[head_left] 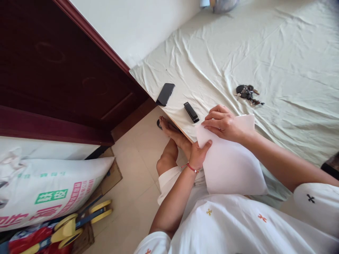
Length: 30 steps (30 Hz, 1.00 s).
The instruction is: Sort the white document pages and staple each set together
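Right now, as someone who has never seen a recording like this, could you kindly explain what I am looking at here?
There is no machine here: a person wears a camera on the head, so the single picture looks forward and down at their own two bare hands. They sit at the edge of a bed covered by a pale wrinkled sheet. The left hand, with a red bracelet on its wrist, grips the near edge of a white sheet of paper. The right hand presses flat on top of it. On the bed lie a black phone, a small black oblong device and a bunch of keys. On the floor lies a printed sack.
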Available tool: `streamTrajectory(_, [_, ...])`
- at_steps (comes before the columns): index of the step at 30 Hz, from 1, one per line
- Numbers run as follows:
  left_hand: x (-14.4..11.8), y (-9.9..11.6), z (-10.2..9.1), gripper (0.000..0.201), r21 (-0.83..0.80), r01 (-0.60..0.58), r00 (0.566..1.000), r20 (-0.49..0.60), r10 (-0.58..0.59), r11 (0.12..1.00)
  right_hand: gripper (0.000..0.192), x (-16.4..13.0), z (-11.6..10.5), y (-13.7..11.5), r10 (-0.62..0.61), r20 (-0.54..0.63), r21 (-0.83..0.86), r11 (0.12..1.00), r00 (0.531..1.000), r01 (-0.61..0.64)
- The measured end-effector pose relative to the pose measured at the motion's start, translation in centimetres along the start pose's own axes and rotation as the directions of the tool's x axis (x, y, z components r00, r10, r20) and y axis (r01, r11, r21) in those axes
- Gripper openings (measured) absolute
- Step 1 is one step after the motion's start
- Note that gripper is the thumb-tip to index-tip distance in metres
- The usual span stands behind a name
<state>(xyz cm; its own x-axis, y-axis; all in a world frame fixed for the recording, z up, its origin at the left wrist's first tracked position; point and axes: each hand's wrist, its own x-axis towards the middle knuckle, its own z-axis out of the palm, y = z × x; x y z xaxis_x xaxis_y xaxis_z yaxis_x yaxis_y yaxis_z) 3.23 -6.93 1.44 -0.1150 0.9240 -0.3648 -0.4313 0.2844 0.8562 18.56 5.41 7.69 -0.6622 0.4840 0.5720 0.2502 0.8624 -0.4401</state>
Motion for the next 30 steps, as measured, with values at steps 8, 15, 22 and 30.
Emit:
streamTrajectory(8, [-0.3, 0.4, 0.3, 0.058, 0.040, 0.002, 1.000, 0.008, -0.003, 0.999, 0.028, 0.2, -0.1, -0.3, 0.013, 0.017, -0.062, 0.998, 1.000, -0.012])
streamTrajectory(15, [-0.2, 0.5, 0.5, 0.057, 0.030, 0.007, 1.000, -0.002, -0.007, 1.000, 0.024, -0.2, 0.0, -0.1, -0.016, -0.024, -0.055, 0.998, 1.000, 0.014])
streamTrajectory(22, [-0.3, 0.5, 0.5, 0.059, 0.044, 0.015, 1.000, -0.013, -0.015, 0.999, 0.027, 0.0, -0.1, -0.2, -0.002, 0.009, -0.091, 0.996, 1.000, 0.003])
streamTrajectory(30, [-0.4, 1.2, 0.9, 0.058, 0.054, 0.006, 0.999, -0.034, -0.004, 0.999, 0.030, 0.4, -0.2, -0.1, 0.027, 0.057, -0.082, 0.996, 0.998, -0.022])
